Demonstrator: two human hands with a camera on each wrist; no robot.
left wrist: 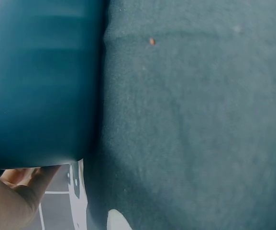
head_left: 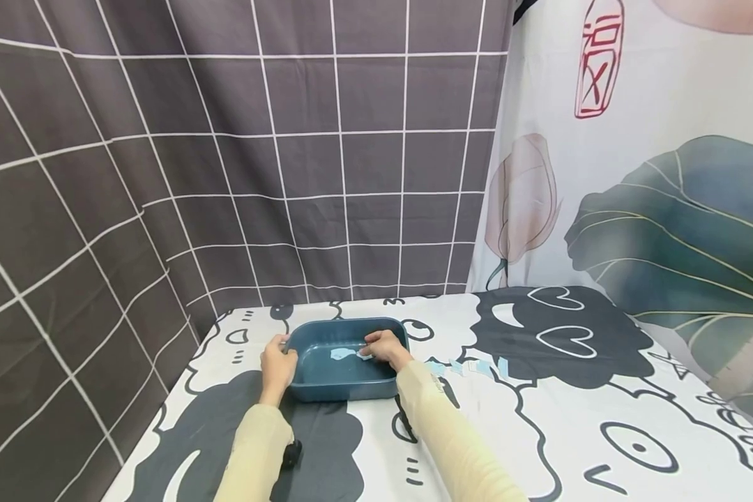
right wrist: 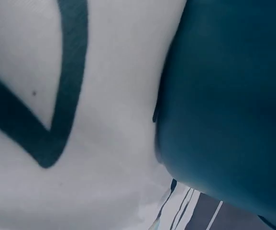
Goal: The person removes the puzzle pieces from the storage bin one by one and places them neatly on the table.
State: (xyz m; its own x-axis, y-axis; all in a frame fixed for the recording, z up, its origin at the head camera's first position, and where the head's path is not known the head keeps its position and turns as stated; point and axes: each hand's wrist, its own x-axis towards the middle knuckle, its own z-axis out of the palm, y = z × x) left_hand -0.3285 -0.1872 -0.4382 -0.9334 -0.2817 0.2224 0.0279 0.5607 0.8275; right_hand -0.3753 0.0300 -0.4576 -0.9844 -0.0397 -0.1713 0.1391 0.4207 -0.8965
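A dark blue rectangular basin (head_left: 345,392) stands on the patterned cloth, and its outer wall (left wrist: 42,96) fills the left of the left wrist view. At its left end, my left hand (head_left: 279,366) grips the rim, thumb toward the inside. My right hand (head_left: 385,347) reaches over the right side into the basin, its fingers pinching a small light blue piece (head_left: 365,356). Another light blue piece (head_left: 341,353) lies on the basin floor beside it. In the right wrist view the basin's wall (right wrist: 228,105) hides that hand.
Several light blue pieces (head_left: 477,367) lie in a row on the cloth (head_left: 477,432), right of the basin. A small black object (head_left: 291,454) shows beside the left sleeve. Behind the table hangs a dark grid curtain (head_left: 301,167), with a flowered one (head_left: 539,84) at the right.
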